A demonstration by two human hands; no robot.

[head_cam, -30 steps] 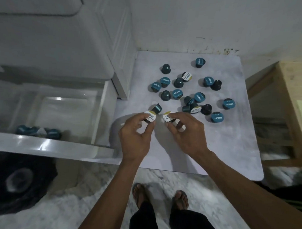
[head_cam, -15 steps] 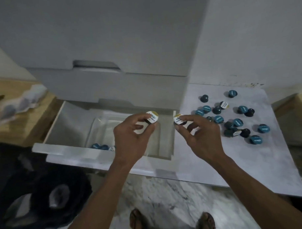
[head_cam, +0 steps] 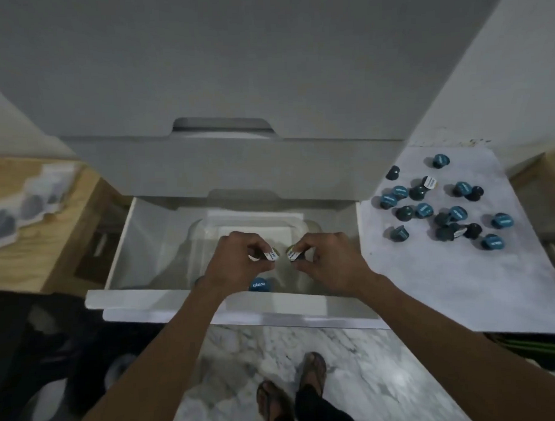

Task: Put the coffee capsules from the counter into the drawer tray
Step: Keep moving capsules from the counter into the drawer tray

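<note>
Left hand (head_cam: 237, 262): we pinch a white-lidded capsule (head_cam: 271, 254).
Right hand (head_cam: 328, 262): pinching another capsule (head_cam: 292, 255).
Tray (head_cam: 207, 231): directly beneath our fingers.
Risk: released high, capsules may bounce past the tray rim into the drawer (head_cam: 126, 247).

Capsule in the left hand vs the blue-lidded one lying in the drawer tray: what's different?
The white-lidded coffee capsule is pinched in the left hand, held above the clear plastic drawer tray; the blue-lidded coffee capsule already lies in that tray, with no hand on it. The held capsule's lid is white and faces right; the lying one's is blue with white lettering, facing the camera. Both look like the same small capsule shape.
</note>
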